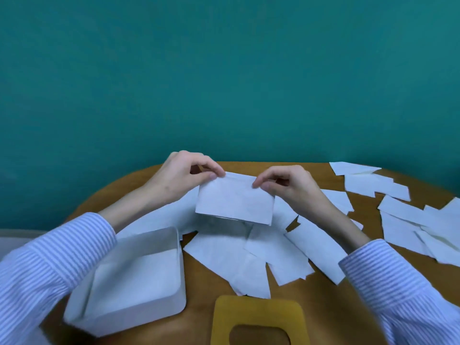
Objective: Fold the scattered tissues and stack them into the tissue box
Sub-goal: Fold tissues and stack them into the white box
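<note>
- A folded white tissue [235,204] is held up above the table, between the two hands, its top edge pinched at both corners and its lower edge hanging free; a second layer peeks out along the bottom, though how many folds it has is hard to make out.
- The left hand [185,174] pinches the tissue's upper left corner between thumb and fingertips, the other fingers curled.
- The right hand [286,183] pinches the upper right corner the same way; its thumb tip sits on the near face of the sheet.
- Under the held tissue, loose tissues [249,255] lie flat and overlapping on the table, thin and matte, partly in the held sheet's shadow.
- More scattered tissues [408,220] spread across the right side, some cut off by the frame edge.
- The tissue box [129,275], a white rounded-corner open tray, sits near left under the left forearm; its inside is pale and blurred, so what it holds cannot be told.
- A yellow lid [258,310] with a rounded opening lies at the near edge, cut off by the frame bottom.
- The wooden table [204,295] is smooth and brown, against a teal wall [224,70].
- Both forearms wear striped sleeves [49,265], blue and white.
</note>
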`<action>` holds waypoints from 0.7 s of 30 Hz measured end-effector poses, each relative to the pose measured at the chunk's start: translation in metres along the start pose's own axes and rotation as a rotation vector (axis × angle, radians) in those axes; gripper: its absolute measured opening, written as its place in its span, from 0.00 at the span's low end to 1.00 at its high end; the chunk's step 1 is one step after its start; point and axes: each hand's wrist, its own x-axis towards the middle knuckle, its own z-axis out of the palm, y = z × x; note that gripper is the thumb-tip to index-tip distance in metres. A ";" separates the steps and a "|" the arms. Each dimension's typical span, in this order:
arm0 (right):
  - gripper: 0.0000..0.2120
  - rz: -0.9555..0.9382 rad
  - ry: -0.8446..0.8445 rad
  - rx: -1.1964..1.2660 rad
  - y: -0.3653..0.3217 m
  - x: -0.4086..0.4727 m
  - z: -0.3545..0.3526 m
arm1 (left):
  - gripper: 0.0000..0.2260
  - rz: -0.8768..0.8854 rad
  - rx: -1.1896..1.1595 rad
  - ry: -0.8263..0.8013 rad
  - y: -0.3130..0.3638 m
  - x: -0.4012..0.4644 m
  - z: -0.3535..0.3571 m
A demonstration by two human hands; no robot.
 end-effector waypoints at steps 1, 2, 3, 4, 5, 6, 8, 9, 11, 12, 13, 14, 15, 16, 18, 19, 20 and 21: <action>0.11 -0.006 -0.024 -0.002 -0.008 -0.002 0.007 | 0.10 -0.013 0.026 0.002 0.002 -0.014 -0.009; 0.11 -0.014 -0.056 -0.006 -0.017 -0.003 0.016 | 0.10 -0.029 0.044 0.001 0.002 -0.029 -0.018; 0.11 -0.021 -0.093 -0.008 -0.024 -0.006 0.027 | 0.10 -0.049 0.054 -0.003 0.001 -0.044 -0.026; 0.11 -0.029 -0.131 -0.004 -0.032 -0.008 0.039 | 0.10 -0.075 0.060 -0.006 0.000 -0.061 -0.034; 0.11 -0.039 -0.171 0.008 -0.038 -0.010 0.051 | 0.09 -0.100 0.066 -0.011 -0.002 -0.078 -0.043; 0.11 -0.050 -0.209 0.026 -0.045 -0.012 0.064 | 0.09 -0.124 0.072 -0.016 -0.005 -0.094 -0.051; 0.12 -0.068 -0.284 0.052 -0.057 -0.015 0.089 | 0.09 -0.190 0.081 -0.019 -0.014 -0.127 -0.064; 0.13 -0.076 -0.320 0.051 -0.062 -0.016 0.102 | 0.08 -0.223 0.091 -0.013 -0.019 -0.142 -0.067; 0.14 -0.089 -0.382 0.033 -0.068 -0.017 0.127 | 0.09 -0.277 0.137 0.012 -0.033 -0.168 -0.068; 0.14 -0.098 -0.405 0.018 -0.069 -0.017 0.140 | 0.10 -0.300 0.171 0.029 -0.041 -0.179 -0.065; 0.15 -0.104 -0.420 -0.005 -0.068 -0.017 0.152 | 0.10 -0.320 0.200 0.042 -0.049 -0.189 -0.061; 0.15 -0.104 -0.426 -0.043 -0.066 -0.016 0.163 | 0.11 -0.339 0.212 0.049 -0.056 -0.196 -0.057; 0.15 -0.103 -0.423 -0.092 -0.063 -0.016 0.172 | 0.11 -0.352 0.209 0.050 -0.063 -0.202 -0.052; 0.15 -0.110 -0.412 -0.147 -0.061 -0.016 0.180 | 0.11 -0.358 0.204 0.052 -0.068 -0.206 -0.049; 0.14 -0.159 -0.373 -0.244 -0.057 -0.015 0.191 | 0.10 -0.359 0.208 0.059 -0.073 -0.210 -0.044; 0.14 -0.190 -0.354 -0.290 -0.055 -0.015 0.194 | 0.09 -0.353 0.214 0.066 -0.075 -0.210 -0.043; 0.14 -0.214 -0.334 -0.329 -0.055 -0.016 0.195 | 0.09 -0.346 0.225 0.070 -0.077 -0.209 -0.042; 0.13 -0.226 -0.316 -0.356 -0.054 -0.016 0.197 | 0.09 -0.335 0.250 0.069 -0.079 -0.208 -0.040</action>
